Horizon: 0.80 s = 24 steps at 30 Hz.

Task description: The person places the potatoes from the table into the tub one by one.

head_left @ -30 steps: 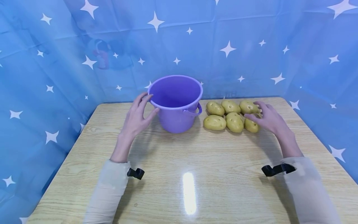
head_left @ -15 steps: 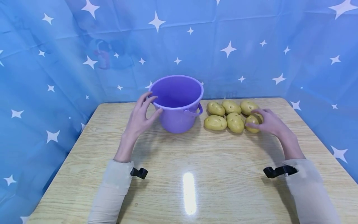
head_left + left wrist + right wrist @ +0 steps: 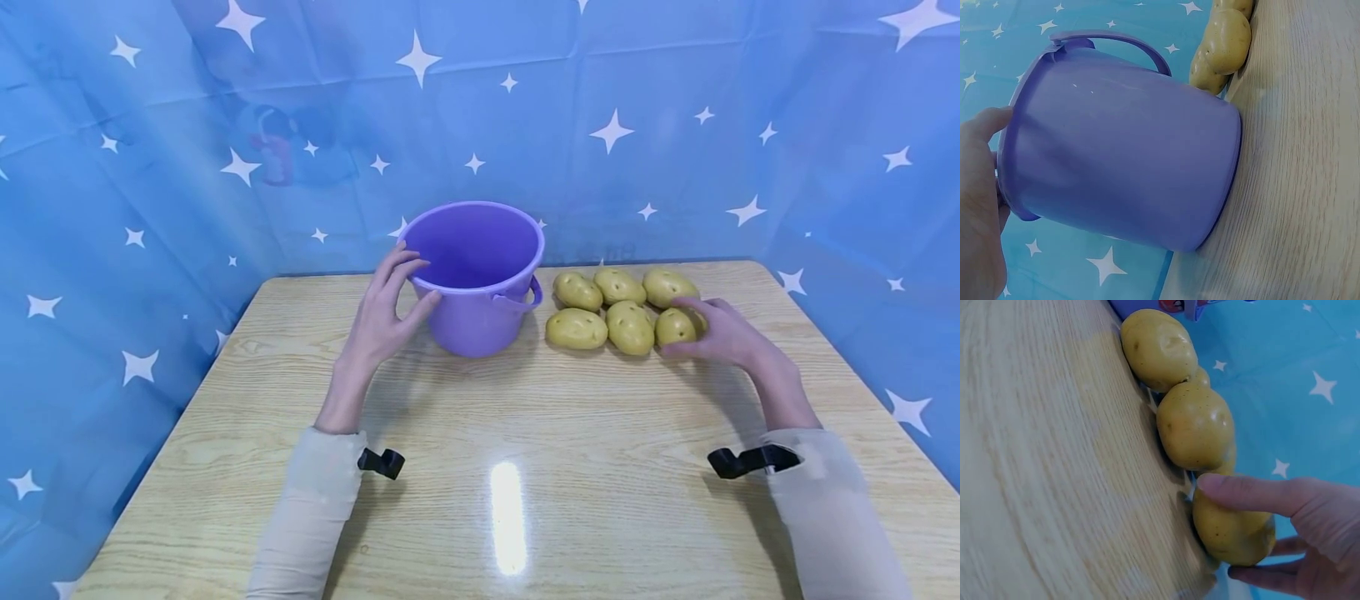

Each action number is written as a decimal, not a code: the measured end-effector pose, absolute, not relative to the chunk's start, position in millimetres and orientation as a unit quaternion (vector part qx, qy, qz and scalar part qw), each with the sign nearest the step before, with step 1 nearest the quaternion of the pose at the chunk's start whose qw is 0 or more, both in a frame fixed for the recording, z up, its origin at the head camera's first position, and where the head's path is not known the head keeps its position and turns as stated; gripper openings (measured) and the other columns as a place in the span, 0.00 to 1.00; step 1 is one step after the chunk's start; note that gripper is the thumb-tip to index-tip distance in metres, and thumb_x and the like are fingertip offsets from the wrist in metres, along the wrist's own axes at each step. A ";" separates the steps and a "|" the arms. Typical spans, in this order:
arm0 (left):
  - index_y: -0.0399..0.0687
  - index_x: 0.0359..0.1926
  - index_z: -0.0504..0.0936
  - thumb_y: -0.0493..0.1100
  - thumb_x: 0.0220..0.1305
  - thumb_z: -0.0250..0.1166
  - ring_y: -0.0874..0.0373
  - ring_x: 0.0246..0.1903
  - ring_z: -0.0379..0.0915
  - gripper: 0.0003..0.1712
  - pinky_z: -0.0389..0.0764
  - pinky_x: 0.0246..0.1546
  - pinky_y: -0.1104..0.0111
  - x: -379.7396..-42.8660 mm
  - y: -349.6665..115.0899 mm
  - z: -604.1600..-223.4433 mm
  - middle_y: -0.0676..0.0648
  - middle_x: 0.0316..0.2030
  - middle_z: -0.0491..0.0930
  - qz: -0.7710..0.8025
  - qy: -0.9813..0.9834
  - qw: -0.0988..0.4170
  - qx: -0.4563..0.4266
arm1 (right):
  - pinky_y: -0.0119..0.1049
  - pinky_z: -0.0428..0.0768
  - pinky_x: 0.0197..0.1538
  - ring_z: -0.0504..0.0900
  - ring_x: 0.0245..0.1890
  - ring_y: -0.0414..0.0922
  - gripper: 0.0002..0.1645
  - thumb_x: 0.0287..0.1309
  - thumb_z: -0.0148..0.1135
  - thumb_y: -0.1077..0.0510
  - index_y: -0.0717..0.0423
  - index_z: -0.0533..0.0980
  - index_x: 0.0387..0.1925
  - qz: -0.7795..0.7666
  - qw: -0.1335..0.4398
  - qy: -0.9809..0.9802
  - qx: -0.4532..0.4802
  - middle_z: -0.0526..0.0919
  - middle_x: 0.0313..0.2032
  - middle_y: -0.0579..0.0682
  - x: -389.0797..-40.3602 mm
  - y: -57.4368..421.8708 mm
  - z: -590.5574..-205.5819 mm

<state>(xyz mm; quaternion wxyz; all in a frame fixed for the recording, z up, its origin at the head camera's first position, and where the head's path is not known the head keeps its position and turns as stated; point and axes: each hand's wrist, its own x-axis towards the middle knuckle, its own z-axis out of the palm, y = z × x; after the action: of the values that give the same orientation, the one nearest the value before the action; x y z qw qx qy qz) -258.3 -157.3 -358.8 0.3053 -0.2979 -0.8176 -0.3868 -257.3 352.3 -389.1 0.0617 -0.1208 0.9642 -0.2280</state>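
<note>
While my right grip (image 3: 723, 337) holds a yellow potato (image 3: 1232, 528), my left grip (image 3: 378, 325) is up by the rim (image 3: 471, 290) of a big purple bucket (image 3: 480, 327). My right grip is closed round that potato, with the thumb on one side and the fingers curled round the other. I can't tell if the bottom of it is touching the tabletop (image 3: 600, 433). My left grip is spread, thumb and fingers apart, with the rim between them. The thumb is on the outside and the fingertips reach over the top. I can't tell how hard they touch, or if they do.

Just left of my right grip sits the middle front potato (image 3: 630, 327), and next along, toward the bucket, is the last front potato (image 3: 576, 328). Three back potatoes (image 3: 619, 285) sit in a row behind these, a bit farther out than my right grip. The bucket stands upright between my two grips, closer to the left one. Its handle (image 3: 536, 293) hangs on the side away from my left grip. Past both grips, a blue cloth (image 3: 555, 125) with white stars (image 3: 611, 132) hangs behind everything.
</note>
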 end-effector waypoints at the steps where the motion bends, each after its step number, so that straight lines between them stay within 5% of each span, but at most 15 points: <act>1: 0.37 0.58 0.78 0.48 0.66 0.67 0.46 0.74 0.54 0.26 0.56 0.74 0.54 -258.4 -157.0 -359.2 0.40 0.62 0.72 -0.389 -0.816 0.306 -0.297 | 0.79 0.58 0.59 0.58 0.64 0.77 0.62 0.48 0.78 0.38 0.61 0.57 0.75 -0.228 0.061 0.964 -0.123 0.57 0.65 0.82 -257.4 352.6 -389.3; 14: 0.37 0.48 0.80 0.48 0.64 0.69 0.37 0.65 0.62 0.20 0.59 0.71 0.53 -262.6 -153.0 -364.3 0.39 0.52 0.73 -0.404 -0.786 0.349 -0.311 | 0.78 0.58 0.60 0.58 0.64 0.76 0.59 0.47 0.79 0.39 0.60 0.61 0.73 -0.236 0.046 0.962 -0.131 0.59 0.65 0.81 -258.2 351.5 -389.3; 24: 0.41 0.41 0.81 0.55 0.62 0.69 0.44 0.60 0.64 0.21 0.62 0.66 0.53 -267.0 -150.8 -365.3 0.42 0.47 0.75 -0.410 -0.773 0.369 -0.312 | 0.78 0.60 0.59 0.59 0.63 0.76 0.60 0.48 0.79 0.39 0.60 0.60 0.74 -0.245 0.022 0.962 -0.120 0.58 0.65 0.82 -260.7 349.2 -382.2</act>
<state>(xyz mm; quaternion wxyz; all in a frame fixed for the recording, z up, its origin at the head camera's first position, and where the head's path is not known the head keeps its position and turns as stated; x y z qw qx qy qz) -267.0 -150.8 -365.3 0.3690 -0.3117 -0.7735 -0.4103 -260.7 349.2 -382.2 0.0216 -0.1198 0.9618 -0.2451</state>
